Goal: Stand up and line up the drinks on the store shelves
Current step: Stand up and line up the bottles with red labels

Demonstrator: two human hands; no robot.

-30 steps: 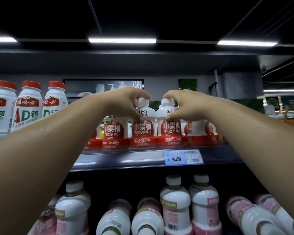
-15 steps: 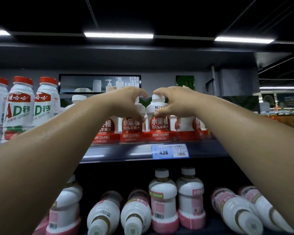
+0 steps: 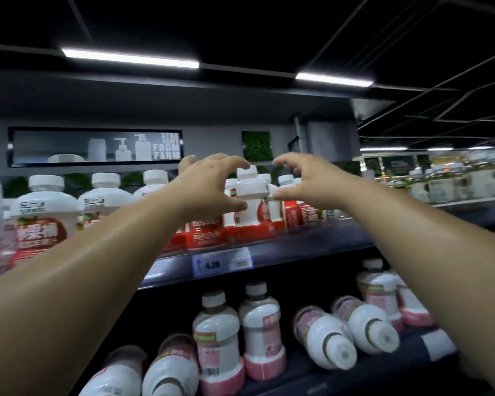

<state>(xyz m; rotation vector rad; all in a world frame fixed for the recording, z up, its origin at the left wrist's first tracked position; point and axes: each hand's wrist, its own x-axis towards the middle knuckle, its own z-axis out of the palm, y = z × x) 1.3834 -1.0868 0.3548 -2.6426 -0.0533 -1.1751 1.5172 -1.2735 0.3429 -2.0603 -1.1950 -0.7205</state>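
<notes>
In the head view both arms reach forward to the upper shelf [image 3: 312, 247], where a row of white-capped juice bottles with red labels stands upright along the front edge. The left hand [image 3: 209, 190] and the right hand [image 3: 306, 184] flank one white bottle [image 3: 250, 195] that stands near the middle of the row; both are spread and curled like claws, fingers apart, holding nothing. The left thumb looks to touch the bottle's side and the right thumb tip comes close to its shoulder, though motion blur makes the contact hard to judge. A larger bottle [image 3: 45, 212] of the same kind stands upright at the left end of the shelf, with more of them beside it. A blue price tag [image 3: 222, 262] is fixed to the shelf edge below the hands. On the lower shelf [image 3: 412, 364], two pink-labelled bottles [image 3: 237, 332] stand upright side by side, while others [image 3: 343, 330] to their right and left lie tipped over with their caps toward the camera.
</notes>
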